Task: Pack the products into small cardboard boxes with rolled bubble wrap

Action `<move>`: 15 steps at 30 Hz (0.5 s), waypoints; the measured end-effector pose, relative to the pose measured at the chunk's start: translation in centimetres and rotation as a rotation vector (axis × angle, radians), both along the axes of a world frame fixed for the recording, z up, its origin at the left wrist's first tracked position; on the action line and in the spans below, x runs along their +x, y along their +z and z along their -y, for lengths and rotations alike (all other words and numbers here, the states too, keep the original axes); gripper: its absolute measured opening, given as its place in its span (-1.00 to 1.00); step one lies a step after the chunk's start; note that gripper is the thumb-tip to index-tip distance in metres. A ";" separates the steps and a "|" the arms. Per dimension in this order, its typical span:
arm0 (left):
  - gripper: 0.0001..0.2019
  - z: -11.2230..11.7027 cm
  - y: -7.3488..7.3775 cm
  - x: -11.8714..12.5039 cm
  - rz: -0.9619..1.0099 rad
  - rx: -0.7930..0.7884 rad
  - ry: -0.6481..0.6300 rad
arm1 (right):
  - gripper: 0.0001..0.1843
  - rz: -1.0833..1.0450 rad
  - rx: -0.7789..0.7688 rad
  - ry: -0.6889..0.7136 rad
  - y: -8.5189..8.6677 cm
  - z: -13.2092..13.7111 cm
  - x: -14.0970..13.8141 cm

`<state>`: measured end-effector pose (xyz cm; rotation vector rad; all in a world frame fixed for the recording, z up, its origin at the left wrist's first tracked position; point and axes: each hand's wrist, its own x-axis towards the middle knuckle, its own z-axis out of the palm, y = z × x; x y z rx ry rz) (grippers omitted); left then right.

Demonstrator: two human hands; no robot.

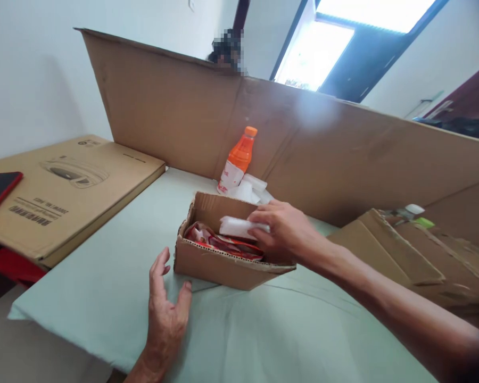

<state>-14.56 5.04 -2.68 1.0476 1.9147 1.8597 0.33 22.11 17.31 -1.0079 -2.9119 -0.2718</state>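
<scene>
A small open cardboard box stands on the table with red-and-white packets inside. My right hand reaches over its right end, fingers closed on a white roll that looks like foam or plastic wrap. The roll lies at the box's mouth, above the packets. My left hand is off the box's front left corner, thumb and fingers apart, holding nothing. Behind the box are more white rolled pieces and a bottle of orange drink with an orange cap and white label.
A tall cardboard panel runs along the back of the cloth-covered table. At left lies a flat printed carton with a red-edged phone on it. Another open cardboard box stands at right. A person is behind the panel.
</scene>
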 end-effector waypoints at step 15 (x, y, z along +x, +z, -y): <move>-0.37 0.1 -1.9 0.4 0.005 -0.031 -0.048 | -0.78 0.547 -0.167 0.052 -4.3 -2.2 -5.3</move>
